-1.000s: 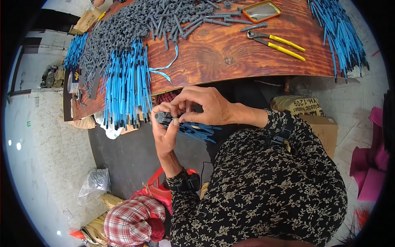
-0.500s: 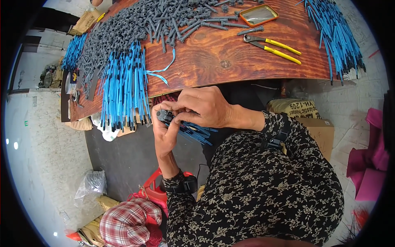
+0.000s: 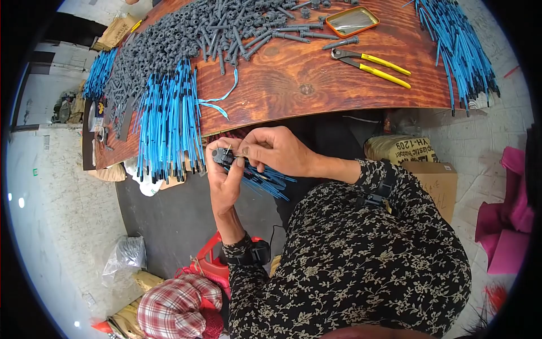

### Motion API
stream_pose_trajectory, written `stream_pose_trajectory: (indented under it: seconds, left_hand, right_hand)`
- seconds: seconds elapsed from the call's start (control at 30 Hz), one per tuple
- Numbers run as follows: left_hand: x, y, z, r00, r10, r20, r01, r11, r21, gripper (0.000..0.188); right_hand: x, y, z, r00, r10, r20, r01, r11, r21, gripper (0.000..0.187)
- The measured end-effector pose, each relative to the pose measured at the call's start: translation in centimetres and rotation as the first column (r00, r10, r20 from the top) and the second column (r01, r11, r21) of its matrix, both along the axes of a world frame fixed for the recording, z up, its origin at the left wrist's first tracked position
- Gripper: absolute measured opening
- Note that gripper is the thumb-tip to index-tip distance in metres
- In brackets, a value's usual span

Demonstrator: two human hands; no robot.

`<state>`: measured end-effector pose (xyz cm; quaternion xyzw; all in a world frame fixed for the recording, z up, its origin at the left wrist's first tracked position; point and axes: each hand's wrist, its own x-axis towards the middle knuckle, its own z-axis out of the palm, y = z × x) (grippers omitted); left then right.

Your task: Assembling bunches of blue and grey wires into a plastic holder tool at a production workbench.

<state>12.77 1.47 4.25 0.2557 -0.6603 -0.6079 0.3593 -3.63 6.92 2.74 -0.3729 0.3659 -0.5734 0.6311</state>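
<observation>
My left hand (image 3: pixel 223 189) is closed around a dark grey plastic connector (image 3: pixel 221 156), its end facing up between thumb and fingers. Thin blue wires (image 3: pixel 270 182) trail out to the right below my hands, apparently from the same piece. Beside it, my right hand (image 3: pixel 283 151) pinches a thin, light metal pin (image 3: pixel 239 155) between thumb and fingertips, pointing at the connector. Another short pin (image 3: pixel 228 148) stands up from the connector's edge. Both hands are just off the near edge of the wooden table (image 3: pixel 316 93).
A heap of grey plastic fittings (image 3: pixel 164 48) covers the table's far left. Blue wire bundles hang over the edge at left (image 3: pixel 169 121) and right (image 3: pixel 460 53). Yellow-handled pincers (image 3: pixel 375 65) lie near a tin of thin pins (image 3: pixel 353 21). A red stool (image 3: pixel 212 263) stands below.
My right hand has drawn back slightly to the right from the connector, its fingers less bunched, uncovering the thin pins. My left hand stays almost in place.
</observation>
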Motion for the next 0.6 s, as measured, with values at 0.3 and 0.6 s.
stream_pose_trajectory:
  seconds: [0.3,0.6]
  left_hand:
    - [-0.3,-0.5,0.0,1.0,0.001,-0.013,-0.002,0.999,-0.051,0.032]
    - [-1.0,-0.8,-0.3,1.0,0.001,-0.006,-0.002,0.999,-0.036,0.031]
  right_hand:
    - [-0.9,-1.3,0.0,0.395,-0.786,-0.476,0.04,0.532,-0.846,0.011]
    - [-0.7,-0.9,-0.3,0.436,-0.764,-0.476,0.145,0.582,-0.8,0.013]
